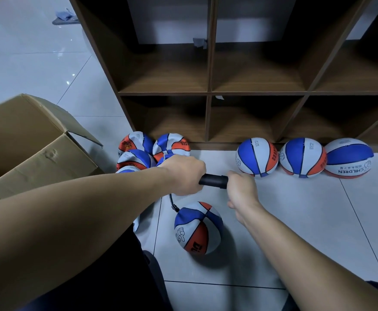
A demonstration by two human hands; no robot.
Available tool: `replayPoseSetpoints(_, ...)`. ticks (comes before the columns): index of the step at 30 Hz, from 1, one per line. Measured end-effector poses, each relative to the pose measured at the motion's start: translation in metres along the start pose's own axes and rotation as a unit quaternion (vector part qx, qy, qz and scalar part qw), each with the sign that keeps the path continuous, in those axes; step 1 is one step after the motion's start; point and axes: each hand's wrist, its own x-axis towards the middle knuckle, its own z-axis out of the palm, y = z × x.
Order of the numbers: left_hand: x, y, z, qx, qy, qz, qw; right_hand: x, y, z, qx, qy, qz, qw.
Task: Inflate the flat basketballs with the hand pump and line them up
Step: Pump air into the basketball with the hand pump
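Note:
I hold a black hand pump [214,180] level above the floor. My left hand [184,175] grips its left end and my right hand [239,189] grips its right end. A thin black hose [172,202] drops from the pump into a blue, white and orange basketball [198,228] lying on the tiles below my hands. Three round balls stand in a row against the shelf base: one [257,157], a second [303,157] and a third [348,158]. Several dented, flat balls [136,151] are heaped to the left, partly hidden by my left arm.
A brown wooden cubby shelf [209,93] rises behind the balls. An open cardboard box [33,140] stands at the left. My dark-trousered knees are at the bottom edge. Light floor tiles [307,221] spread to the right.

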Motion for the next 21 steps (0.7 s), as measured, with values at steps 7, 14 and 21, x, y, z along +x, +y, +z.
replayPoseSetpoints(7,0.004,-0.009,-0.001,-0.029,-0.005,-0.017,0.999,0.029,-0.002,-0.036,0.023,0.036,0.041,0.998)
replayPoseSetpoints(14,0.003,-0.032,-0.003,-0.077,-0.036,-0.044,0.995,0.035,-0.008,-0.065,0.056,0.076,0.050,0.994)
replayPoseSetpoints(21,0.006,-0.025,-0.005,-0.046,-0.009,-0.031,0.998,0.022,-0.010,-0.041,0.095,0.123,0.035,0.987)
